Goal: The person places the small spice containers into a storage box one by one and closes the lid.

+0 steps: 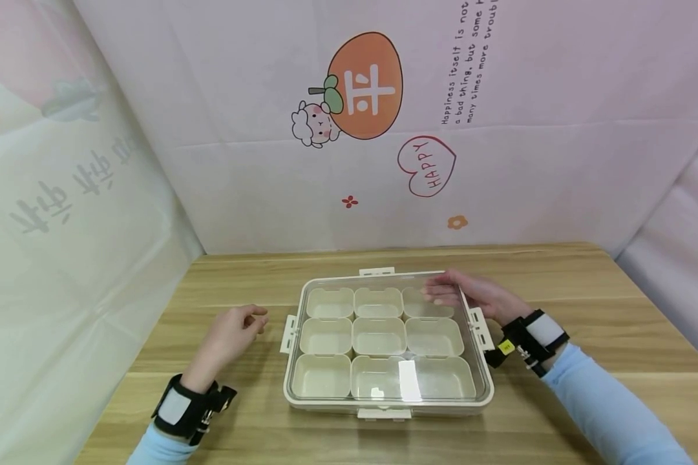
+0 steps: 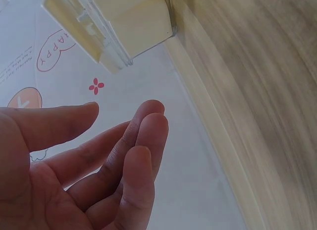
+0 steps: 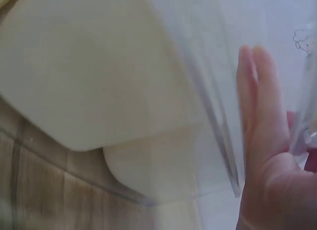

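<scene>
A cream box (image 1: 384, 410) stands on the table, with several small cream compartments (image 1: 379, 336) inside. Over them is a clear lid (image 1: 384, 282) with a pale rim and side clips. At the box's back right corner my right hand (image 1: 479, 294) holds the lid's edge. Its straight fingers (image 3: 262, 91) show through the clear plastic in the head view; the thumb is mostly hidden behind the rim in the right wrist view. My left hand (image 1: 232, 336) hovers left of the box, apart from it, fingers loosely bent around nothing.
The wooden table (image 1: 232, 278) ends at a white printed cloth (image 1: 256, 194) behind the box. Another cloth (image 1: 64, 258) hangs along the left side. One clip (image 1: 289, 334) juts from the left side toward my left hand.
</scene>
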`<act>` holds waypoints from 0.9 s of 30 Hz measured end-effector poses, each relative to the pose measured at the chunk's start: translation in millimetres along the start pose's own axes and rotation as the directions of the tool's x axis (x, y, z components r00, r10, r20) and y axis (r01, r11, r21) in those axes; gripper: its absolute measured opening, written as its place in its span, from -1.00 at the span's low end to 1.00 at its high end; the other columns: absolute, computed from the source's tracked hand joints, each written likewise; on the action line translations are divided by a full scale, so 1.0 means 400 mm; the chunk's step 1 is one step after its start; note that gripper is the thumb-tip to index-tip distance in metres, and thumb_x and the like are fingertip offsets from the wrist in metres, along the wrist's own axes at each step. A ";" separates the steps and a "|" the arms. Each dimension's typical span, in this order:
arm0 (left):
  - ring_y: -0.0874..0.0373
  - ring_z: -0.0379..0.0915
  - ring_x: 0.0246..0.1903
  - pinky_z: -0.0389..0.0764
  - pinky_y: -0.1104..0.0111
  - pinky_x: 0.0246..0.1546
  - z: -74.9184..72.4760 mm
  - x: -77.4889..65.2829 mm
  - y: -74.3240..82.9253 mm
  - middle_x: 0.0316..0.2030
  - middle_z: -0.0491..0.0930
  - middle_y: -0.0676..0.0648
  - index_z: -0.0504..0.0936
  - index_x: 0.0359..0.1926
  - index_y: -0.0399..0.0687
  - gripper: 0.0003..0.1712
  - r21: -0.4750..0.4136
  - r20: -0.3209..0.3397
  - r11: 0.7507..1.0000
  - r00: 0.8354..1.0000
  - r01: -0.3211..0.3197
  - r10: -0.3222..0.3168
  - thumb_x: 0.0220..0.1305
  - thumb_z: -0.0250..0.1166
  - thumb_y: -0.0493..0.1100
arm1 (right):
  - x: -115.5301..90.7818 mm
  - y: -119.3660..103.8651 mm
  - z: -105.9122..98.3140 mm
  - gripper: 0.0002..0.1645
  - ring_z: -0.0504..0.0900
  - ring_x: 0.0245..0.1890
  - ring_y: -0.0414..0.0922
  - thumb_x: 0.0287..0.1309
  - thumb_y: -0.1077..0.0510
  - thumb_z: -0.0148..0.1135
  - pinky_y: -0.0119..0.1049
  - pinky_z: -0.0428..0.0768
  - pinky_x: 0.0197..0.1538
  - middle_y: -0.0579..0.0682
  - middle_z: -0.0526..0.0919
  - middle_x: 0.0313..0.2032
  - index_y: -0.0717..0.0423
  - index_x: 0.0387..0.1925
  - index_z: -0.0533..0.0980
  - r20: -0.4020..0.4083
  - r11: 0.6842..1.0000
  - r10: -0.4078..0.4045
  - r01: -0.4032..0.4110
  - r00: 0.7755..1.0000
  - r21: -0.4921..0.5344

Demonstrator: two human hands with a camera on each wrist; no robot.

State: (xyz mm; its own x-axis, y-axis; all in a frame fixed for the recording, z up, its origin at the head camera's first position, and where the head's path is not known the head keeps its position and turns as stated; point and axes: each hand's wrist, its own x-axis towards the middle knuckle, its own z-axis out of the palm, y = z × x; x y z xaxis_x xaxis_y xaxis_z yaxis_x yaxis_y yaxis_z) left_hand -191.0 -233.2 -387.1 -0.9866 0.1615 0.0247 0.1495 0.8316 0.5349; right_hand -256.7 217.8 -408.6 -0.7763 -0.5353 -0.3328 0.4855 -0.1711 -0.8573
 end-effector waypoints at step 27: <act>0.11 0.50 -0.32 0.52 0.28 -0.38 0.002 0.005 -0.014 -0.29 0.60 -0.06 0.57 -0.12 -0.09 -0.69 0.054 -0.108 0.998 0.994 -0.019 0.025 0.24 0.06 -0.04 | -0.064 -0.019 0.056 -0.48 0.57 -0.38 -0.03 0.26 -0.04 -0.14 -0.27 0.55 -0.35 0.26 0.56 -0.27 0.39 -0.13 0.41 -0.254 0.661 -0.202 -0.059 0.946 -0.748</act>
State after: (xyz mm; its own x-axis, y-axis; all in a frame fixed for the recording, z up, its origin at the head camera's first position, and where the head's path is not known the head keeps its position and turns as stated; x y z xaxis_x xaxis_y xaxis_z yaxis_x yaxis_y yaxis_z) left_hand -193.8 -237.1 -391.0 -0.9839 0.1235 0.1294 0.1716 0.8558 0.4880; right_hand -231.6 214.4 -384.8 -0.9344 -0.2621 -0.2412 0.0664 0.5372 -0.8409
